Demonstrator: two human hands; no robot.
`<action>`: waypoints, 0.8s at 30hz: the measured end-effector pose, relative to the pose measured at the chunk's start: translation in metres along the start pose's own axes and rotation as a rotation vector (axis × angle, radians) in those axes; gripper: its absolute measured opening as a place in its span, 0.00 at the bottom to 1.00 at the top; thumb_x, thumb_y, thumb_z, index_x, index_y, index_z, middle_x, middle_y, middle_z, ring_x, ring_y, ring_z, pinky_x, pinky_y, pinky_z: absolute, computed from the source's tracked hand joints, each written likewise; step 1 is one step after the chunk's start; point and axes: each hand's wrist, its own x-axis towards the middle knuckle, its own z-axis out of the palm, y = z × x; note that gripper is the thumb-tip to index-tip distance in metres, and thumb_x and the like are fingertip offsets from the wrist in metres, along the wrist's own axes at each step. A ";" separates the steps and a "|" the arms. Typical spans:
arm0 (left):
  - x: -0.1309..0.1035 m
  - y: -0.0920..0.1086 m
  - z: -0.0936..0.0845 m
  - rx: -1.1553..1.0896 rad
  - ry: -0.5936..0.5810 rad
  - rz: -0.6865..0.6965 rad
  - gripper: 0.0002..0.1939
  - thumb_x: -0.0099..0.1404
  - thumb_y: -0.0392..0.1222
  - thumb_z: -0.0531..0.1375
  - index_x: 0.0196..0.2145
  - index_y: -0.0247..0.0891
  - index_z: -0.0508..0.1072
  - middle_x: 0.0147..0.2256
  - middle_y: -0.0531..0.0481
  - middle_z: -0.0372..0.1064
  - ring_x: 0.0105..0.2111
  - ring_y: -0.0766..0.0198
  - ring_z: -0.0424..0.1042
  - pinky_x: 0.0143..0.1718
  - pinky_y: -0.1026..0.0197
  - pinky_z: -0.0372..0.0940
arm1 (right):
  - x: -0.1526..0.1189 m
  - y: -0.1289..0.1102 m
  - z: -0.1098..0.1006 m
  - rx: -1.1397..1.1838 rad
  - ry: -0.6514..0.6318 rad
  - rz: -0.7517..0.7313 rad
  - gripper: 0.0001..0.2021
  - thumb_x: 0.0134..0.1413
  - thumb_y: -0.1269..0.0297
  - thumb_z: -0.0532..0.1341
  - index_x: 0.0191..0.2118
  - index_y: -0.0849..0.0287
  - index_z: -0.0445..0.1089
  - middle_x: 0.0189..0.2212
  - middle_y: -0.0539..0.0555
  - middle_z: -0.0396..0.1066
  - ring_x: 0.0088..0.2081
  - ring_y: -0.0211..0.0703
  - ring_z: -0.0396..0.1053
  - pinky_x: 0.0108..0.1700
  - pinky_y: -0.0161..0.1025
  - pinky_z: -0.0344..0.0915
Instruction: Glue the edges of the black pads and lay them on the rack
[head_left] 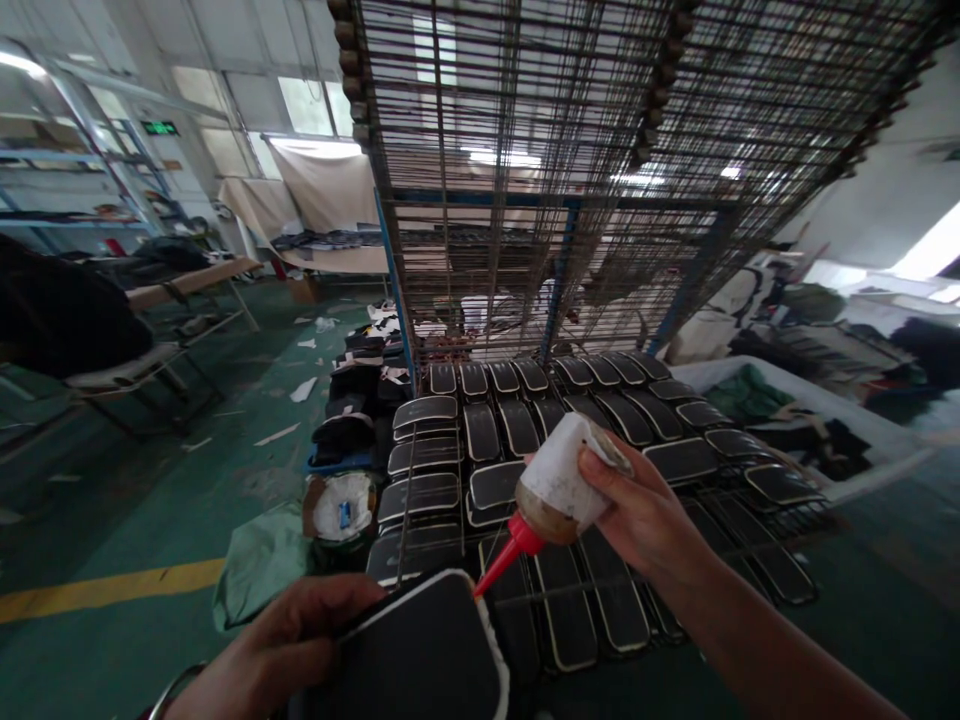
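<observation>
White squeeze bottle [559,490] is held, tilted nozzle-down, by the right hand [637,505], its fingers wrapped around the body. The tip of the red nozzle [510,550] is set at the pale rim [496,650] of a black panel [420,655], near its far corner. That panel is gripped along its left edge by the left hand [289,640], with thumb and fingers closed on it. Beyond, rows of similar panels [682,460] are laid before a raised wire rack [495,198].

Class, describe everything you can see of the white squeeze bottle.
The white squeeze bottle looks like plastic, stained brown around its shoulder, with a tapering red nozzle. The right hand grips its body, tilting it nozzle-down. The nozzle tip meets, or nearly meets, the pale rim of the dark piece in the left hand.
</observation>
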 end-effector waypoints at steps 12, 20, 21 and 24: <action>0.003 -0.010 -0.012 -0.167 0.216 -0.012 0.19 0.46 0.45 0.68 0.39 0.47 0.82 0.39 0.47 0.81 0.42 0.42 0.77 0.45 0.46 0.71 | -0.011 0.003 -0.005 0.007 0.008 0.001 0.15 0.50 0.56 0.72 0.44 0.52 0.76 0.37 0.56 0.78 0.39 0.56 0.75 0.42 0.49 0.72; 0.003 -0.015 -0.010 -0.387 0.201 0.025 0.19 0.47 0.40 0.70 0.40 0.48 0.81 0.41 0.48 0.80 0.44 0.44 0.77 0.47 0.48 0.70 | -0.010 0.006 -0.005 0.051 0.130 -0.016 0.16 0.46 0.54 0.74 0.40 0.54 0.77 0.33 0.54 0.77 0.37 0.52 0.74 0.41 0.45 0.72; 0.003 -0.015 -0.007 -0.413 0.191 0.026 0.18 0.49 0.38 0.69 0.41 0.48 0.80 0.41 0.49 0.80 0.43 0.46 0.77 0.47 0.48 0.70 | -0.009 0.008 -0.006 0.059 0.160 -0.018 0.16 0.45 0.54 0.75 0.39 0.54 0.77 0.31 0.53 0.76 0.35 0.50 0.73 0.39 0.43 0.72; 0.003 -0.012 0.001 -0.469 0.146 0.032 0.18 0.52 0.36 0.68 0.42 0.48 0.80 0.40 0.49 0.81 0.41 0.48 0.78 0.43 0.50 0.72 | -0.006 0.013 -0.007 0.098 0.254 -0.038 0.15 0.43 0.55 0.76 0.37 0.54 0.78 0.29 0.50 0.75 0.31 0.44 0.71 0.32 0.37 0.71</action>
